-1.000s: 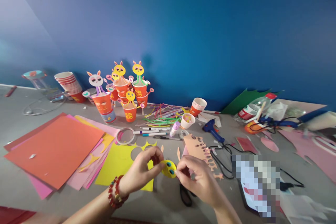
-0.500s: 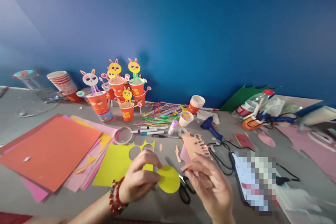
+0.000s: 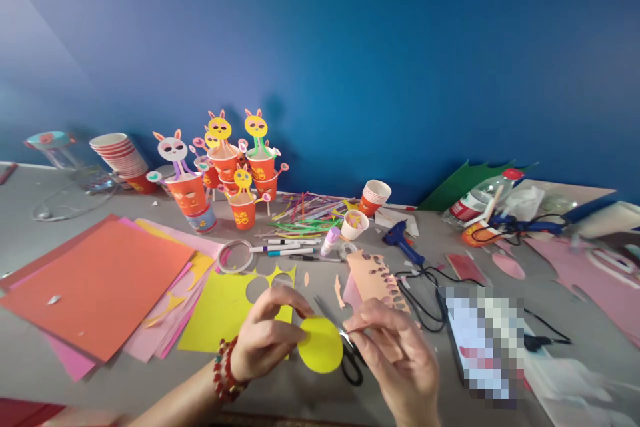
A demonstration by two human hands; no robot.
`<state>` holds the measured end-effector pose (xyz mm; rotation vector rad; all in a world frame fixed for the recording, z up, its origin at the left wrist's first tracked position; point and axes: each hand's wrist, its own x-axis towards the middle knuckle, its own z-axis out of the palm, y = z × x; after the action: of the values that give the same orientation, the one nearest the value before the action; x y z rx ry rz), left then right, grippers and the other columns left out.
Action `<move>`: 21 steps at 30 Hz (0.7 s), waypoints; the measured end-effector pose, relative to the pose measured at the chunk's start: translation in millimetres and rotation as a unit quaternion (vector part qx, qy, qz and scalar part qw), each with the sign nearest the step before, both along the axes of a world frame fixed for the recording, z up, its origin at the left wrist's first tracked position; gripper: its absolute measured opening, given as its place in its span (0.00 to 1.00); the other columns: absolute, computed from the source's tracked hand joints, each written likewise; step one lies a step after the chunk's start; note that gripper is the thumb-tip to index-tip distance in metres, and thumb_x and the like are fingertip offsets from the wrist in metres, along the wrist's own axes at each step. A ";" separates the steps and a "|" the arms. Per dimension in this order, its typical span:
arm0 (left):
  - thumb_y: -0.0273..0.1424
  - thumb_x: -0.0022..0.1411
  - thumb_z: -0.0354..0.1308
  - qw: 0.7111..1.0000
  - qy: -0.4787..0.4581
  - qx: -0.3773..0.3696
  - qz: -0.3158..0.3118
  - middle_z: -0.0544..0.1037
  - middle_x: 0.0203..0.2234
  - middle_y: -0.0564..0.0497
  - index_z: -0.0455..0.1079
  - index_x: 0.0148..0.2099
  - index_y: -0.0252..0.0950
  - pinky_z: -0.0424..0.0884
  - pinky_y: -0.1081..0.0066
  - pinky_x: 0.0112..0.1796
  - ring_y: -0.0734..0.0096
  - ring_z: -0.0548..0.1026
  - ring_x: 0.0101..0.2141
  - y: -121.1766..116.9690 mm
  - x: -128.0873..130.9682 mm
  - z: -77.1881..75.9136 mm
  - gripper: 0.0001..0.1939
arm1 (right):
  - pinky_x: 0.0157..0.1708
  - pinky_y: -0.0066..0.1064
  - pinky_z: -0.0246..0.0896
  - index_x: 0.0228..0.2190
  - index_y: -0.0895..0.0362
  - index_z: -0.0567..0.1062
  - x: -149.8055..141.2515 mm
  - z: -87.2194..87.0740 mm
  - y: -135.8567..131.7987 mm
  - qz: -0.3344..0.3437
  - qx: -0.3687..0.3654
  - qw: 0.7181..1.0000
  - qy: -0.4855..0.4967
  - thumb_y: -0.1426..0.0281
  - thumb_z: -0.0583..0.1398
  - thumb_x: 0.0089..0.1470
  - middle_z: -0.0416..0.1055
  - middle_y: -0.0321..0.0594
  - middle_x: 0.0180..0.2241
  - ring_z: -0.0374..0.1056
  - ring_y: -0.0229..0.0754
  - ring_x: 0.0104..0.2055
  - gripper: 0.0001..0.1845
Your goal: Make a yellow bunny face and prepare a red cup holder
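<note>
A round yellow paper disc [image 3: 321,345] is pinched between the thumb and fingers of my left hand [image 3: 267,333], its blank side facing me. Just right of the disc, my right hand [image 3: 400,353] has thumb and index finger pressed together; anything between them is too small to make out. Black-handled scissors [image 3: 352,367] lie on the table beneath, partly covered by the disc and my right hand. Behind my left hand rests a yellow paper sheet [image 3: 215,313] with round holes cut in it. A peach paper sheet [image 3: 367,273] with small cut-outs lies beyond my right hand.
Orange and pink paper sheets [image 3: 105,280] are piled at left. Paper-cup figures [image 3: 241,210] stand near the wall. Markers [image 3: 290,252], a tape roll [image 3: 235,257], a glue stick [image 3: 330,241] and a blue glue gun [image 3: 404,242] lie mid-table. A phone [image 3: 480,347] lies at right.
The yellow disc has turned over, from a side with two dark eye shapes to its blank side. My right hand has let go of its edge and moved slightly right.
</note>
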<state>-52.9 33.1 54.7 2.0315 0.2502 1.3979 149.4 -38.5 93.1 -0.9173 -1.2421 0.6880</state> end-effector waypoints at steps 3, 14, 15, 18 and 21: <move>0.29 0.71 0.50 1.000 0.001 -0.011 -0.012 0.74 0.45 0.42 0.70 0.49 0.42 0.78 0.61 0.40 0.60 0.78 0.43 -0.5 0.3 -1.0 0.10 | 0.34 0.30 0.77 0.37 0.51 0.77 0.3 3.1 0.9 0.008 -0.011 1.000 0.018 0.73 0.65 0.58 0.77 0.40 0.29 0.76 0.42 0.33 0.05; 0.26 0.70 0.52 0.993 0.022 0.102 0.054 0.79 0.45 0.40 0.70 0.47 0.39 0.80 0.62 0.43 0.59 0.80 0.46 1.8 2.6 6.3 0.08 | 0.35 0.30 0.71 0.33 0.52 0.78 0.9 -2.3 -4.0 0.064 -0.051 0.996 0.026 0.73 0.64 0.59 0.76 0.42 0.31 0.72 0.43 0.35 0.04; 0.24 0.69 0.52 0.993 0.018 0.102 0.061 0.79 0.46 0.41 0.70 0.46 0.39 0.80 0.62 0.43 0.59 0.80 0.46 1.9 2.7 5.4 0.08 | 0.34 0.30 0.71 0.33 0.52 0.78 0.2 -1.5 -4.0 0.069 -0.057 0.996 0.025 0.72 0.64 0.59 0.76 0.43 0.32 0.73 0.44 0.35 0.03; 0.23 0.68 0.54 0.992 0.013 0.096 0.081 0.79 0.47 0.42 0.70 0.45 0.40 0.80 0.63 0.42 0.61 0.81 0.46 2.8 1.9 -1.1 0.08 | 0.32 0.30 0.71 0.33 0.53 0.78 -1.7 -1.5 -4.1 0.082 -0.064 0.994 0.028 0.70 0.64 0.59 0.76 0.44 0.32 0.73 0.45 0.36 0.03; 0.22 0.66 0.56 0.989 0.027 0.107 0.094 0.79 0.49 0.43 0.71 0.45 0.40 0.79 0.63 0.43 0.60 0.80 0.47 3.3 0.8 -9.7 0.09 | 0.33 0.30 0.72 0.32 0.53 0.77 -2.4 -5.6 -4.0 0.085 -0.070 0.993 0.033 0.70 0.64 0.59 0.76 0.43 0.32 0.73 0.45 0.36 0.03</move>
<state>-52.1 36.4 45.0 2.2725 0.3364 1.5423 147.0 -42.6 87.5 -0.9038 -1.2341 0.9434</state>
